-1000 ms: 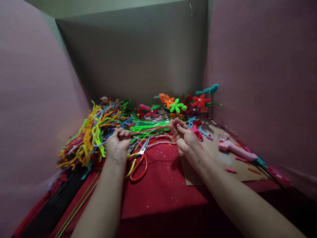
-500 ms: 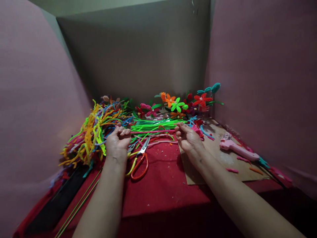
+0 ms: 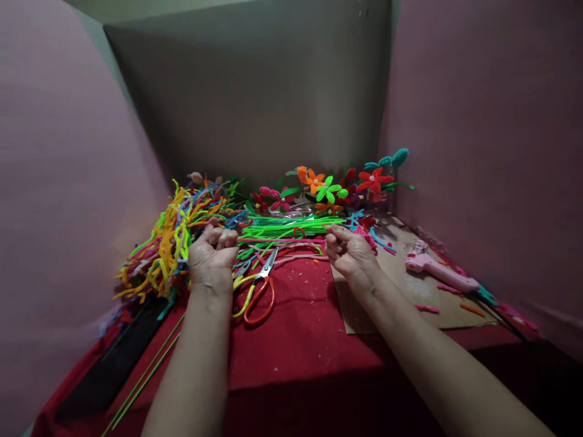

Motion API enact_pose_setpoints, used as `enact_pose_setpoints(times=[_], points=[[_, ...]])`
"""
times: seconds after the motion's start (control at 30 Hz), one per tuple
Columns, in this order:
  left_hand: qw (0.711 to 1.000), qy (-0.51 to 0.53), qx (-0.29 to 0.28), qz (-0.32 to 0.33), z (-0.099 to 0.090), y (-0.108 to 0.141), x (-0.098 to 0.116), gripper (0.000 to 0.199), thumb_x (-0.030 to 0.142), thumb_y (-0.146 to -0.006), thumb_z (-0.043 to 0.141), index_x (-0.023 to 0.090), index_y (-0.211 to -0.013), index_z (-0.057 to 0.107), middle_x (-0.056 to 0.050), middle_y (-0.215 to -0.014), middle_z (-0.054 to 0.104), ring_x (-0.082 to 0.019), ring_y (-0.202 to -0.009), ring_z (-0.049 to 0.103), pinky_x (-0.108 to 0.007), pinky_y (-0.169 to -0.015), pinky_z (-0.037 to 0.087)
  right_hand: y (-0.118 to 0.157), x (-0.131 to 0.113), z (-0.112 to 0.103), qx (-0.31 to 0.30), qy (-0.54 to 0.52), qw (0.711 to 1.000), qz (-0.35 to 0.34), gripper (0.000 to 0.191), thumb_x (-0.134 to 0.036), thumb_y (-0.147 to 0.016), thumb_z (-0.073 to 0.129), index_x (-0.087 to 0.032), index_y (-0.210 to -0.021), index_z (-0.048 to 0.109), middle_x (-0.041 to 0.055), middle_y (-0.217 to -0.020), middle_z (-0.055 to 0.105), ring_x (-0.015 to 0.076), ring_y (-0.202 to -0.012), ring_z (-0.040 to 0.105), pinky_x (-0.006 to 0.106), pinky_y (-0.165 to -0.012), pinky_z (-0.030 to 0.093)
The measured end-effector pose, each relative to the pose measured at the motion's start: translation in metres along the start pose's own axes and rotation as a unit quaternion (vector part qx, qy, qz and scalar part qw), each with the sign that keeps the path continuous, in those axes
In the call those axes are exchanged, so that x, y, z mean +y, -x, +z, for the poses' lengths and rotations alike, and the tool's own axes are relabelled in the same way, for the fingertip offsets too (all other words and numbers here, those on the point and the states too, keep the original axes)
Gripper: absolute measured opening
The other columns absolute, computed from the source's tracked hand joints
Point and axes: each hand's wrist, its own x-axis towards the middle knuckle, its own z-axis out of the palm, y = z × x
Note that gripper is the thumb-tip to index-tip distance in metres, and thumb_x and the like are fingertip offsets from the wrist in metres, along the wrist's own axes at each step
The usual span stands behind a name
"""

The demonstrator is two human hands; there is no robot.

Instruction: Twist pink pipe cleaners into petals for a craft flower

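A pink pipe cleaner (image 3: 282, 241) runs nearly level between my two hands, stretched straight. My left hand (image 3: 213, 252) is closed with its fingers curled on the left end, beside the heap of coloured pipe cleaners (image 3: 166, 243). Near the cardboard's left edge, my right hand (image 3: 347, 250) pinches the right end between thumb and fingers. Behind the strand lies a bundle of green pipe cleaners (image 3: 286, 227). Scissors (image 3: 262, 291) with a red and a yellow handle rest on the red cloth between my forearms.
A pink glue gun (image 3: 441, 273) lies on a cardboard sheet (image 3: 392, 303) with short pipe cleaner scraps. Pipe cleaner flowers (image 3: 328, 190) stand along the back. Two thin green stems (image 3: 146, 376) lie at the left, near a black strip (image 3: 113, 358). Pink panels flank both sides.
My left hand has shifted slightly left, its fingers curled more tightly. The pink strand between my hands is straighter. My right hand stays pinched in nearly the same place.
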Motion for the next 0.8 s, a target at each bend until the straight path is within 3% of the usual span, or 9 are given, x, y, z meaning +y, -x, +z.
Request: enact_pose_setpoints(times=[0.1,0.17,0.27,0.33,0.47,0.6,0.8], points=[[1.0,-0.003,-0.02,0.009,0.002,0.005,-0.005,0.026,0.006,-0.088,0.032,0.014,-0.069,0.049,0.01,-0.038,0.026,-0.004,-0.028,0.023,-0.017,-0.036,0.026,-0.002,-0.002,0.001,0.001,-0.004,1.0,-0.01,0.016,-0.007,-0.075,0.056,-0.013,-0.061,0.054,-0.0046,-0.042,0.048,0.0023,-0.032,0.033,0.013,-0.029,0.025],[0.999,-0.004,-0.033,0.014,0.005,0.009,-0.01,0.025,0.009,-0.089,0.034,0.013,-0.073,0.053,0.009,-0.04,0.036,-0.004,-0.031,0.034,-0.017,-0.042,0.036,-0.004,-0.005,0.003,0.005,-0.014,1.0,-0.022,0.015,-0.009,-0.078,0.054,-0.014,-0.064,0.056,-0.0051,-0.042,0.048,0.0028,-0.032,0.035,0.013,-0.03,0.026],[0.999,-0.021,-0.042,-0.003,0.009,0.012,-0.019,0.023,0.017,-0.09,0.038,0.013,-0.079,0.058,0.002,-0.055,0.059,-0.008,-0.05,0.057,-0.025,-0.06,0.049,-0.007,-0.011,0.007,0.014,-0.044,0.999,-0.026,0.012,-0.012,-0.079,0.057,-0.015,-0.067,0.057,-0.0053,-0.044,0.05,0.0034,-0.035,0.039,0.014,-0.032,0.03],[0.997,-0.049,-0.046,-0.026,0.009,0.012,-0.024,0.023,0.02,-0.09,0.04,0.012,-0.081,0.06,-0.003,-0.066,0.066,-0.012,-0.064,0.064,-0.03,-0.068,0.051,-0.008,-0.015,0.008,0.015,-0.056,0.998,-0.017,0.011,-0.013,-0.078,0.059,-0.015,-0.067,0.057,-0.005,-0.045,0.05,0.0039,-0.036,0.041,0.014,-0.033,0.032],[0.994,-0.083,-0.062,-0.027,0.007,0.011,-0.032,0.022,0.02,-0.088,0.043,0.013,-0.083,0.063,-0.004,-0.067,0.067,-0.014,-0.065,0.064,-0.029,-0.064,0.051,-0.01,-0.02,0.007,0.006,-0.06,0.998,-0.012,0.008,-0.01,-0.078,0.058,-0.016,-0.072,0.059,-0.0021,-0.055,0.059,0.0053,-0.043,0.049,0.014,-0.039,0.041],[0.993,-0.071,-0.086,-0.037,0.007,0.016,-0.043,0.026,0.025,-0.09,0.039,0.015,-0.086,0.062,-0.001,-0.062,0.062,-0.01,-0.052,0.057,-0.024,-0.054,0.047,-0.009,-0.01,0.004,-0.035,-0.05,0.998,-0.032,0.017,-0.001,-0.073,0.055,-0.016,-0.08,0.06,0.0029,-0.076,0.068,0.007,-0.054,0.057,0.016,-0.05,0.049],[0.985,-0.097,-0.131,-0.06,0.008,0.025,-0.059,0.028,0.031,-0.091,0.036,0.016,-0.09,0.06,0.002,-0.053,0.05,-0.006,-0.038,0.039,-0.019,-0.04,0.033,-0.005,0.017,0.004,-0.066,0.068,0.994,-0.05,0.011,-0.014,-0.076,0.055,-0.014,-0.084,0.063,0.0033,-0.066,0.067,0.0088,-0.046,0.055,0.02,-0.046,0.046]])
